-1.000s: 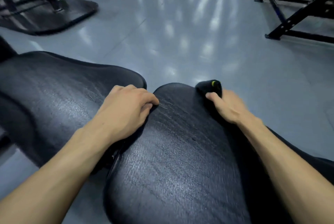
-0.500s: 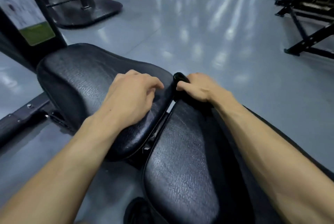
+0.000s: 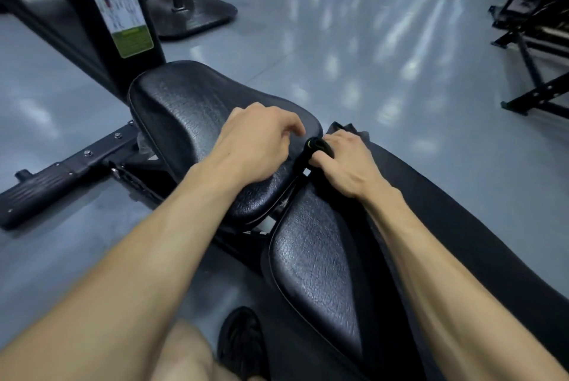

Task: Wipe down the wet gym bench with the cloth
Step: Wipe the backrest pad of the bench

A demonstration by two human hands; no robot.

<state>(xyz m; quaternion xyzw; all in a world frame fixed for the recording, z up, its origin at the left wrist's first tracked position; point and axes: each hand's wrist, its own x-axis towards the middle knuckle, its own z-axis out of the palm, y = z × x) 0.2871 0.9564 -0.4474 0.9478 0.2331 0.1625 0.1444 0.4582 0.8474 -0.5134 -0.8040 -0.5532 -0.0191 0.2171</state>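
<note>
Your right hand point(image 3: 348, 162) has dragged the gripped black cloth point(image 3: 320, 146) toward 9 o'clock, up to the pad gap; your left hand point(image 3: 255, 146) rests loosely curled on the seat pad point(image 3: 184, 103).

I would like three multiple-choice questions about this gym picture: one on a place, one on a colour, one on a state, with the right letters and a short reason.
1. Where does the left hand rest?
A. on the far black textured bench pad
B. on the grey floor
C. on the near pad

2. What colour is the small mark on the dark rolled cloth?
A. red
B. yellow-green
C. white

3. What does the right hand do?
A. hangs free
B. points upward
C. grips the cloth

Answers: 1 A, the palm lies on the far pad; 2 B, a yellow-green line shows at the cloth's end; 3 C, the fingers curl round it.
</note>
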